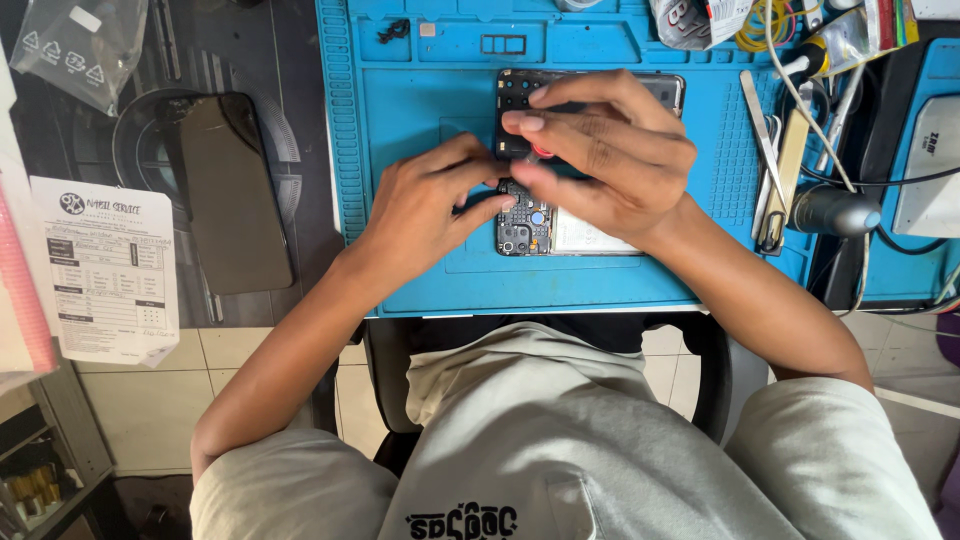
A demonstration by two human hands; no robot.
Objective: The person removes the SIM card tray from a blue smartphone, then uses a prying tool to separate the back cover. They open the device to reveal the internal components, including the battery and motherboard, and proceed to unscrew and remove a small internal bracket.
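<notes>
Two hands: both worked over one opened phone on a blue repair mat.
Lap: grey shirt and pale shorts lowest in view, dark chair edge under the mat's near rim.
Mat: blue repair mat (420,280) lay on the tabletop, ribbed borders, small tray slots along its far edge.
Left hand: left hand (425,205) rested on the mat just left of the phone, fingers (478,212) bent narrow, tips touching the phone's left end; whether they gripped anything, cannot tell.
Opened phone: opened phone (545,232) lay flat mid-mat, circuit board exposed at its left end, pale battery area to the right, partly hidden by the right hand.
Right hand: right hand (610,160) sat over the phone, fingers (525,122) pinched closed on a small red-tipped tool (541,151) near the board.
Back cover: dark back cover (520,92) with camera holes lay just beyond the phone, touching the right hand's fingers.
Left side: dark phone (232,190) lay face-down on a black surface, well apart from the mat; printed paper form (105,270) beside it; clear plastic bag (80,45) farther off.
Right side: tweezers (762,150), a black-handled tool (835,210) and cables lay at the mat's right edge.
Far edge: small black part (393,30) sat in a tray slot.
</notes>
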